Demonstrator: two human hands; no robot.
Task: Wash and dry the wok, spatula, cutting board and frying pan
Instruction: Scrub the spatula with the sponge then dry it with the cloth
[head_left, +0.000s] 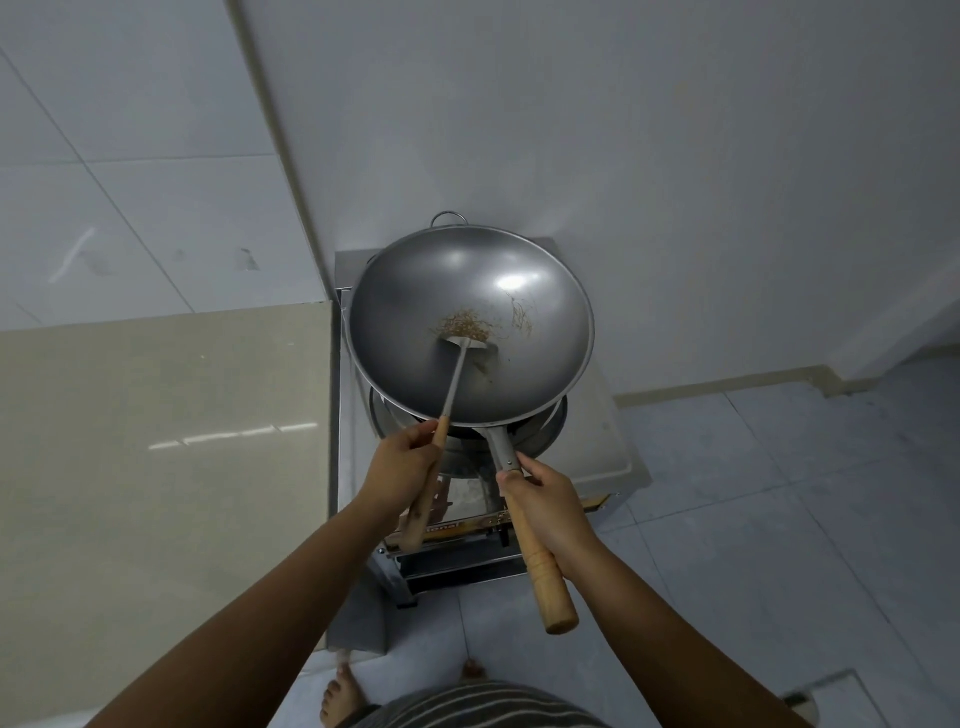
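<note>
A large grey steel wok (410, 312) sits tilted on a burner ring, with brown noodle scraps stuck near its bottom and right wall. Its long wooden handle points toward me, and my right hand (550, 506) grips that handle just below the metal neck. A metal spatula (457, 374) rests with its blade in the wok's bottom beside the scraps. My left hand (402, 467) holds the spatula's wooden handle. The cutting board and frying pan are out of sight.
The wok stands on a small steel stove (608, 441) against a white wall. A beige counter (156, 441) adjoins it on the left. Grey floor tiles (779, 519) spread to the right, and my bare feet show below.
</note>
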